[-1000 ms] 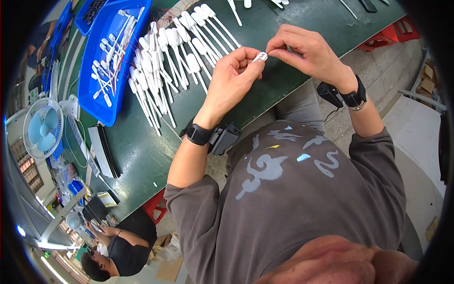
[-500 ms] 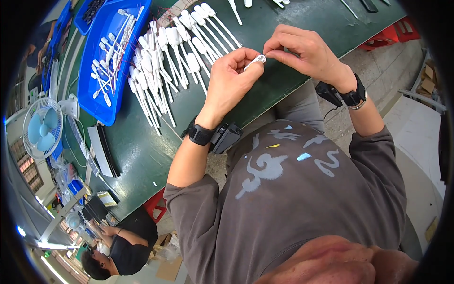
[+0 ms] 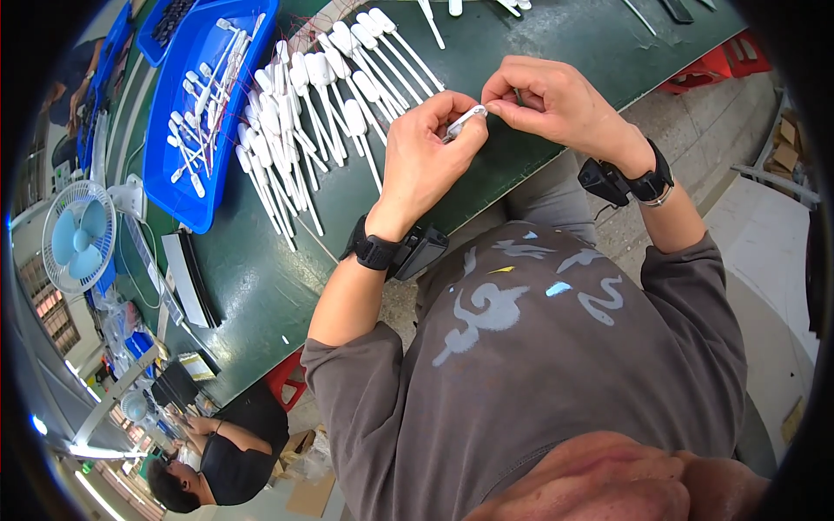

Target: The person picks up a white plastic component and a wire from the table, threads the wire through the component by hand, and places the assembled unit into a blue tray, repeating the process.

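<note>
My left hand (image 3: 434, 149) is closed round a small white plastic piece (image 3: 466, 120). Its rounded end shows between thumb and forefinger, and the rest is hidden in the palm. My right hand (image 3: 546, 102) pinches with thumb and forefinger right at that end. Whatever lies between those fingertips is too small to make out. Left of my hands, many white paddle-headed sticks (image 3: 282, 122) lie in an overlapping row on the green table (image 3: 261, 286), heads pointing away from me.
A blue tray (image 3: 178, 204) at the left holds more white sticks with thin red wires. Beyond it stand a fan (image 3: 80, 234) and a dark, pale-sided strip (image 3: 187, 278). A co-worker in black (image 3: 234, 456) sits at the lower left. Red stools (image 3: 717, 65) flank the table.
My right hand has dropped slightly and its other fingers have curled. The white piece in my left hand has tilted a little, showing more of its length.
</note>
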